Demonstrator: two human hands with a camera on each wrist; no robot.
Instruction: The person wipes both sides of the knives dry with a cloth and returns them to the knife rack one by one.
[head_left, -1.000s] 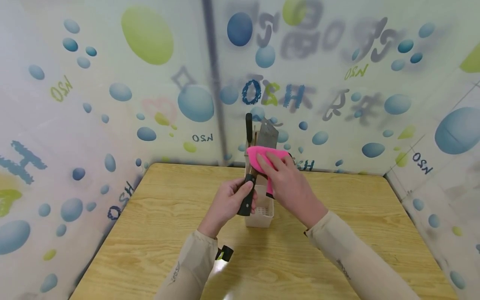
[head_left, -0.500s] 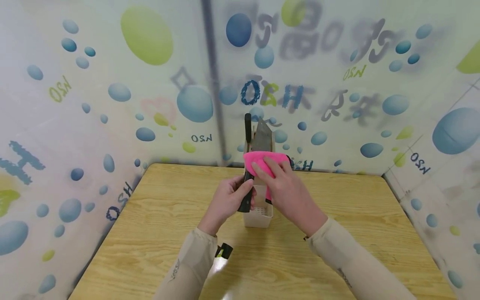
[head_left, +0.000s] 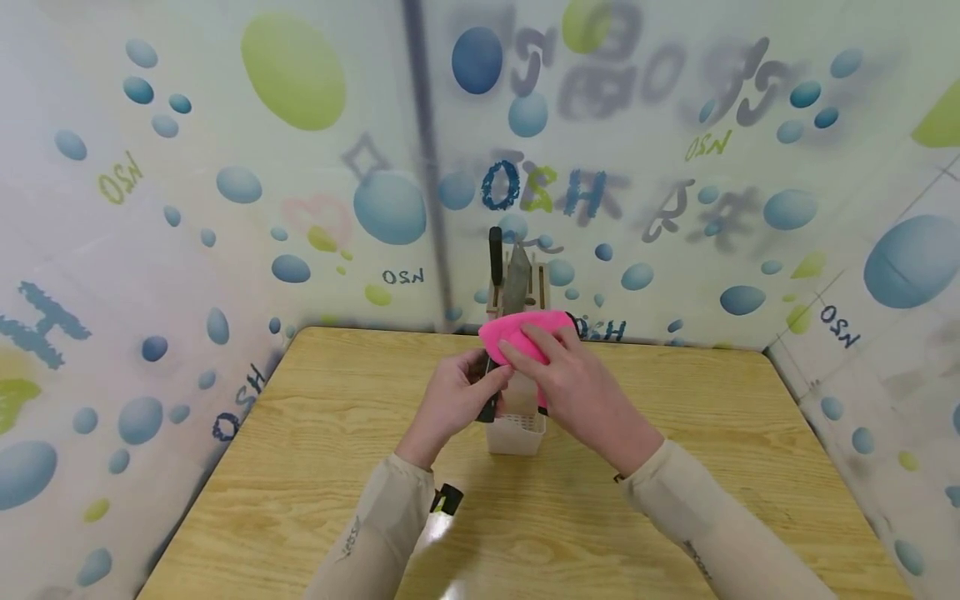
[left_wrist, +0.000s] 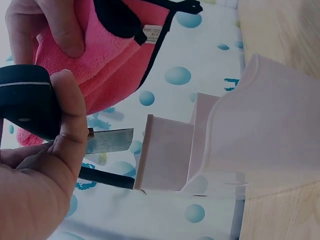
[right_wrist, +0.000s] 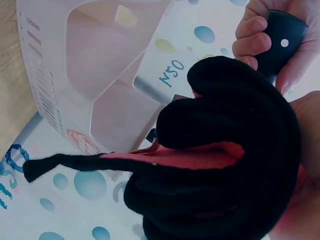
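Observation:
My left hand [head_left: 453,398] grips the black handle [head_left: 488,407] of a kitchen knife, its broad grey blade [head_left: 517,279] pointing up and away. With my right hand [head_left: 588,385] I pinch a folded pink cloth [head_left: 504,333] against the knife, where the blade meets the handle. The cloth hides the lower blade and the top of the handle. Black edging [right_wrist: 225,120] runs round the cloth, as the right wrist view shows. Behind the knife stands a pale plastic knife holder [head_left: 516,440], and a second knife [head_left: 496,257] sticks up from its back part by a black handle.
A wooden table [head_left: 300,467] bears the holder. Near my left sleeve lies a black-and-green handled thing [head_left: 448,500] with a shiny part, partly hidden by the sleeve. Bubble-patterned walls [head_left: 660,183] enclose the table's back and sides.
The pink cloth has slid down the blade toward the handle with my right hand. The knife has turned, so its blade now looks narrower. My left hand has stayed nearly in place.

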